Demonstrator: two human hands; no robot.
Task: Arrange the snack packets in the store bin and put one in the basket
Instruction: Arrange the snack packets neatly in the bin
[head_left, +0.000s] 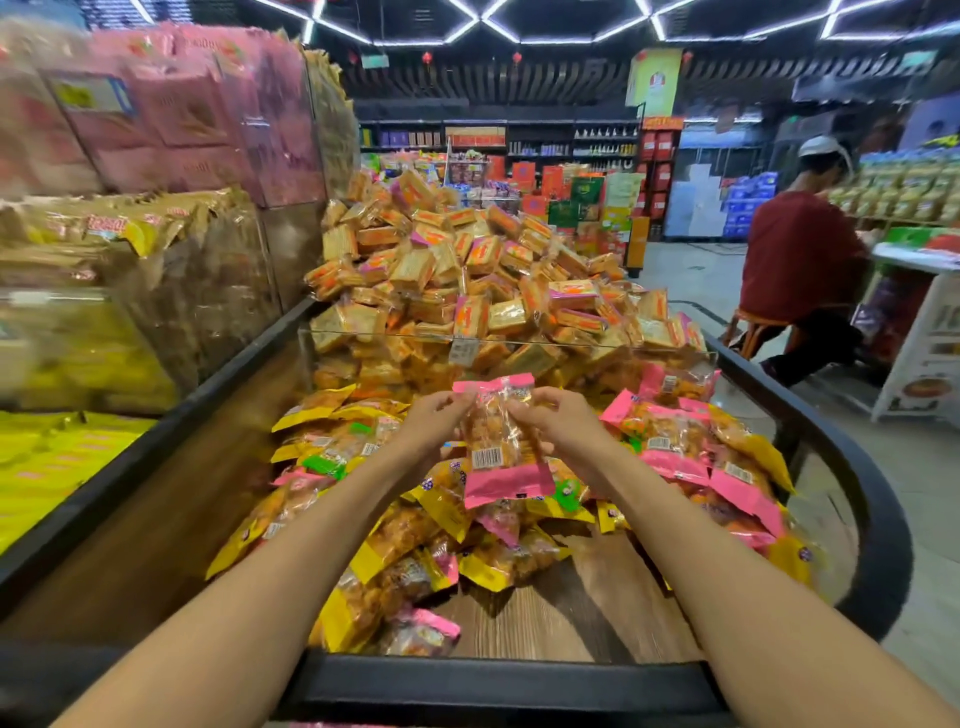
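Observation:
A pink-ended clear snack packet (500, 441) with a barcode hangs upright above the bin, held between both hands. My left hand (434, 423) pinches its upper left edge and my right hand (558, 421) pinches its upper right edge. Below them lies a loose heap of yellow and pink snack packets (415, 540) in the black-rimmed store bin (498, 680), whose wooden floor shows bare at the near right. No basket is in view.
A clear divider (519, 345) separates this bin from a tall pile of orange cracker packs (467, 280). Bagged goods fill the shelves (156, 156) at left. A person in a red top (800, 270) sits at the right by another display across the aisle.

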